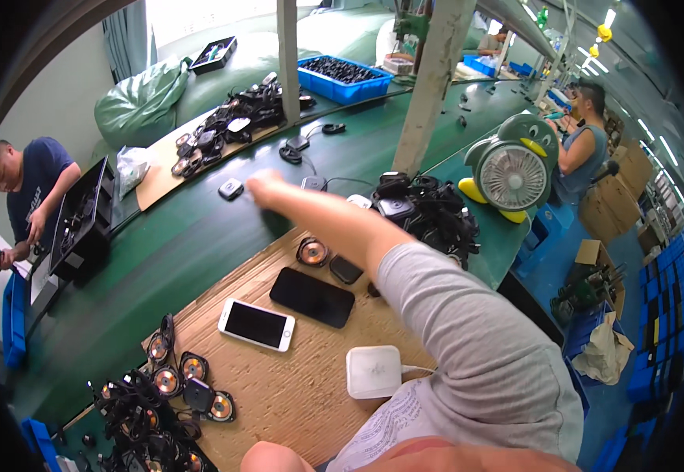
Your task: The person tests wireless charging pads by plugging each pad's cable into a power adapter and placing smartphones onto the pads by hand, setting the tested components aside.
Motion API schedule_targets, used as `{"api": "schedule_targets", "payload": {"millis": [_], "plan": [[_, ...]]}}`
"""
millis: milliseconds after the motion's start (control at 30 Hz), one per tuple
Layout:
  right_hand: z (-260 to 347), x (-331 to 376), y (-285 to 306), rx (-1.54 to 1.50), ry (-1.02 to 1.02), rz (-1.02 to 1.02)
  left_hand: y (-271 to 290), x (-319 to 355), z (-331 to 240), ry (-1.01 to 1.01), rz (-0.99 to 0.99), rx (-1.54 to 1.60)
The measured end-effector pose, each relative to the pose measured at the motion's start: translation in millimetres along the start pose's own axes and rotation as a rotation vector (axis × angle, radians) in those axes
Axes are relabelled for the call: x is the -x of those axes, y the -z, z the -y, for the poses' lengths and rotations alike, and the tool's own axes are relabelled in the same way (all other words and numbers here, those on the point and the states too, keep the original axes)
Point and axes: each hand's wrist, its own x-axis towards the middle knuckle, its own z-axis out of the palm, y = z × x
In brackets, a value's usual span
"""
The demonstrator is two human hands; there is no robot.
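Note:
My right arm in a grey sleeve reaches across the green conveyor belt (216,236). At its end my right hand (265,189) is smeared by motion, so its fingers cannot be read. Just left of it lies a small square device (231,189) with a pale top. Beyond the hand are a black cabled device (291,154) and a smaller one (298,143). Under my forearm, on the cardboard (310,377), are a round copper-coil disc (312,252), a black square puck (346,269), a black phone (312,297) and a white phone (256,324). My left hand is not in view.
A white square pad (373,371) with a cable sits near me. Cabled coil discs (153,417) pile up at lower left, black cabled devices (428,212) at right beside a penguin-shaped fan (515,173). Posts (436,86) rise beyond. Two co-workers (35,185) (582,145) flank the belt.

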Motion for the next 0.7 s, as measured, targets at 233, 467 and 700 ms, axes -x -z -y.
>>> {"api": "schedule_targets", "payload": {"millis": [233,467,700], "plan": [[-57.9,0.7,44.5,0.068,-0.319,0.281,40.5,13.1,52.9,0.048,0.147,-0.194],[-68.6,-1.0,36.4,-0.052,-0.297,0.368,44.0,31.8,75.5,0.134,0.224,-0.343],[-132.1,-24.9,19.6,0.082,-0.411,-0.13,113.0,36.3,99.5,0.201,0.368,-0.58]]}}
